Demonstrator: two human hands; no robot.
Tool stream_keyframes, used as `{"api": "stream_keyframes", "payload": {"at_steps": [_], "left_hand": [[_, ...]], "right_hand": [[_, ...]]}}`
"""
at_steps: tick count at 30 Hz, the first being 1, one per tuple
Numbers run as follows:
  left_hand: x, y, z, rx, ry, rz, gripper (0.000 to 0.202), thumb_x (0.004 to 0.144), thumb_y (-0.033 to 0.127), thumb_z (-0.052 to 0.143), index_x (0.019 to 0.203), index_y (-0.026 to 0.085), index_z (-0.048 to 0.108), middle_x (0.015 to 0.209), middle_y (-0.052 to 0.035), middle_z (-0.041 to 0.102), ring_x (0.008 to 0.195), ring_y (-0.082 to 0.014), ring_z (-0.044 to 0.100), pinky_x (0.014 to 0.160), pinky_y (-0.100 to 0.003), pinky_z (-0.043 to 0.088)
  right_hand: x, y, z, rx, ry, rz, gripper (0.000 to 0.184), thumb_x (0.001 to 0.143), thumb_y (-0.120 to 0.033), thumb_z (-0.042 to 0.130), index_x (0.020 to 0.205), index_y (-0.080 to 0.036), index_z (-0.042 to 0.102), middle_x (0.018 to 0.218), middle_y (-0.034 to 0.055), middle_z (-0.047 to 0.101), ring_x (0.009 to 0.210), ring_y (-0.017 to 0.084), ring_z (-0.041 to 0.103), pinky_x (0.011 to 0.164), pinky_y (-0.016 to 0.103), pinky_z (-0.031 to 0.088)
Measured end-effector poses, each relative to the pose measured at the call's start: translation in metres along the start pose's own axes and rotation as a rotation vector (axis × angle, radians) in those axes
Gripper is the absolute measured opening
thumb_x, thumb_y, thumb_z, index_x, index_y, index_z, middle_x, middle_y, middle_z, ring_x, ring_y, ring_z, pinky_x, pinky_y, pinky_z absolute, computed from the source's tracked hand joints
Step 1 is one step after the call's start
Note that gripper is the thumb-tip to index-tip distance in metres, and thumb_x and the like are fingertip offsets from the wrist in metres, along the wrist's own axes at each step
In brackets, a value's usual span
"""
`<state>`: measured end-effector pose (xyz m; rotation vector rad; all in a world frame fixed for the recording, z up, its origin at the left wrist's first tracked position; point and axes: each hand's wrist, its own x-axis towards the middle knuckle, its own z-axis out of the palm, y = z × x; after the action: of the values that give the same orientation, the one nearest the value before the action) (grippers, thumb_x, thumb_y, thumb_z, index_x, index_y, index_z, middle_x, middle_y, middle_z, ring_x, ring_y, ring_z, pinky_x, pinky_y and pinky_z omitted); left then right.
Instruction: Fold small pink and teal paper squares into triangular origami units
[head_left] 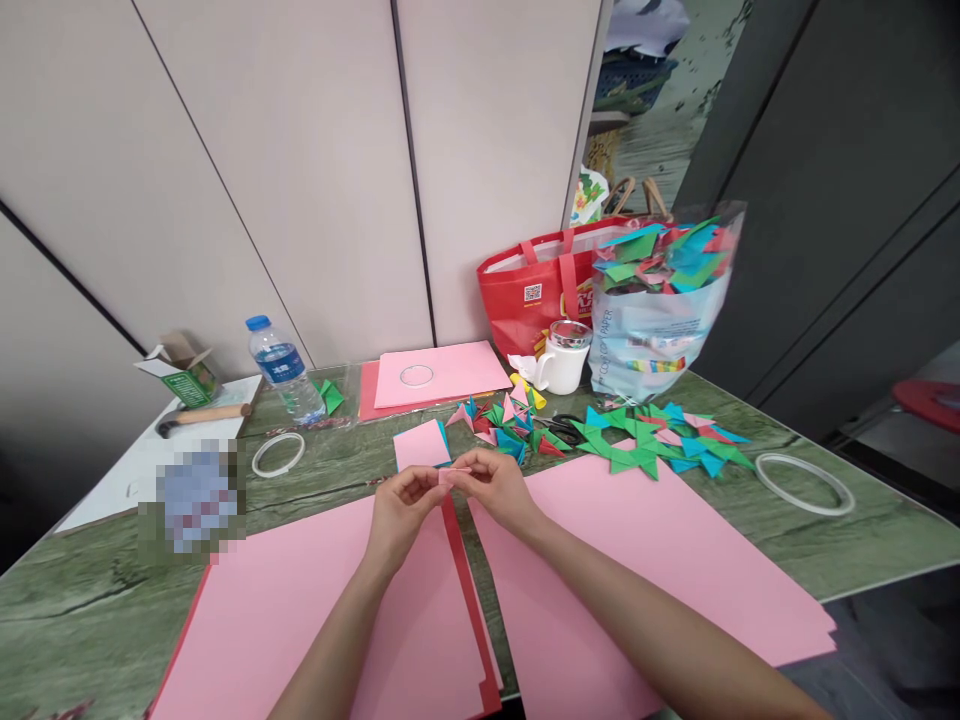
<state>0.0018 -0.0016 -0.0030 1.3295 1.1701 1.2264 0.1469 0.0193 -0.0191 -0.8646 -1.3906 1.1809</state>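
Both hands meet over the middle of the table and pinch a small folded pink paper piece (453, 474) between their fingertips. My left hand (401, 505) grips its left end, my right hand (496, 487) its right end. Beneath them lie large pink paper sheets (660, 560), with a red sheet edge (466, 590) showing between the two stacks. A small stack of pink squares over a blue one (420, 445) sits just beyond the hands.
Folded paper triangles in green, blue, pink and red (637, 440) are scattered at the right, with scissors (559, 428) among them. Behind stand a white mug (562, 360), a plastic bag of folded pieces (660, 300), a red bag (529, 295) and a water bottle (285, 370). Tape rings (804, 483) (277, 453) lie flat.
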Motion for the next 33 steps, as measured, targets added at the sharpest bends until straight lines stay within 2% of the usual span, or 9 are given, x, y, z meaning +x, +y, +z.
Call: {"api": "stream_keyframes", "payload": {"at_steps": [5, 8, 11, 15, 20, 24, 28, 33], "left_hand": [[-0.001, 0.001, 0.000, -0.019, 0.025, -0.047, 0.017, 0.059, 0.022, 0.071, 0.071, 0.014, 0.064, 0.069, -0.0020, 0.064, 0.063, -0.0129, 0.057, 0.058, -0.023, 0.047], [0.000, 0.002, 0.000, -0.042, 0.038, -0.057, 0.018, 0.056, 0.022, 0.073, 0.068, 0.014, 0.062, 0.064, 0.0005, 0.063, 0.057, -0.0105, 0.056, 0.056, -0.022, 0.046], [-0.001, 0.002, 0.001, -0.073, 0.004, -0.124, 0.023, 0.064, 0.034, 0.067, 0.067, 0.012, 0.061, 0.056, -0.0003, 0.062, 0.050, -0.0112, 0.057, 0.052, -0.023, 0.047], [-0.003, 0.003, 0.003, -0.137, -0.101, -0.281, 0.042, 0.072, 0.052, 0.053, 0.070, 0.010, 0.059, 0.058, -0.0082, 0.066, 0.045, -0.0156, 0.060, 0.043, -0.026, 0.047], [-0.004, 0.002, 0.002, -0.154, -0.239, -0.330, 0.037, 0.071, 0.045, 0.059, 0.072, 0.008, 0.062, 0.069, -0.0117, 0.070, 0.046, -0.0142, 0.061, 0.045, -0.025, 0.049], [-0.004, -0.001, -0.001, -0.226, -0.248, -0.382, 0.031, 0.067, 0.038, 0.066, 0.075, 0.009, 0.063, 0.068, -0.0092, 0.069, 0.048, -0.0127, 0.061, 0.047, -0.023, 0.050], [-0.004, -0.001, 0.002, -0.155, -0.211, -0.339, 0.030, 0.069, 0.039, 0.064, 0.070, 0.010, 0.061, 0.061, -0.0067, 0.067, 0.047, -0.0154, 0.062, 0.048, -0.027, 0.052], [-0.006, 0.002, 0.009, 0.004, -0.161, -0.217, 0.030, 0.071, 0.042, 0.060, 0.066, 0.011, 0.058, 0.056, -0.0048, 0.065, 0.047, -0.0174, 0.063, 0.047, -0.029, 0.052]], "right_hand": [[0.002, 0.001, 0.000, 0.002, -0.027, 0.049, 0.022, 0.068, -0.035, 0.064, 0.074, -0.015, 0.064, 0.068, 0.0026, 0.064, 0.059, 0.013, 0.058, 0.051, 0.022, 0.046], [0.003, 0.003, 0.001, 0.060, -0.033, 0.083, 0.022, 0.068, -0.036, 0.063, 0.072, -0.015, 0.066, 0.066, 0.0021, 0.063, 0.058, 0.013, 0.058, 0.050, 0.022, 0.047], [0.005, 0.005, 0.000, 0.103, 0.036, 0.120, 0.023, 0.065, -0.037, 0.065, 0.069, -0.015, 0.065, 0.063, 0.0010, 0.061, 0.052, 0.011, 0.055, 0.049, 0.022, 0.047], [0.006, 0.006, -0.002, 0.131, 0.081, 0.167, 0.024, 0.062, -0.038, 0.067, 0.069, -0.015, 0.065, 0.063, 0.0010, 0.062, 0.048, 0.010, 0.053, 0.048, 0.023, 0.046], [0.005, 0.004, 0.000, 0.167, 0.047, 0.186, 0.022, 0.061, -0.035, 0.069, 0.068, -0.015, 0.066, 0.060, 0.0001, 0.062, 0.048, 0.010, 0.054, 0.050, 0.024, 0.046], [0.005, 0.003, 0.000, 0.166, 0.027, 0.184, 0.021, 0.061, -0.034, 0.069, 0.068, -0.014, 0.067, 0.057, 0.0000, 0.062, 0.048, 0.010, 0.053, 0.051, 0.024, 0.046], [0.005, 0.005, -0.001, 0.154, 0.009, 0.172, 0.022, 0.062, -0.035, 0.068, 0.069, -0.014, 0.067, 0.058, 0.0000, 0.062, 0.049, 0.010, 0.053, 0.050, 0.023, 0.045], [0.006, 0.008, -0.003, 0.130, -0.032, 0.136, 0.025, 0.064, -0.036, 0.066, 0.077, -0.015, 0.066, 0.063, 0.0004, 0.062, 0.053, 0.011, 0.054, 0.051, 0.023, 0.046]]}}
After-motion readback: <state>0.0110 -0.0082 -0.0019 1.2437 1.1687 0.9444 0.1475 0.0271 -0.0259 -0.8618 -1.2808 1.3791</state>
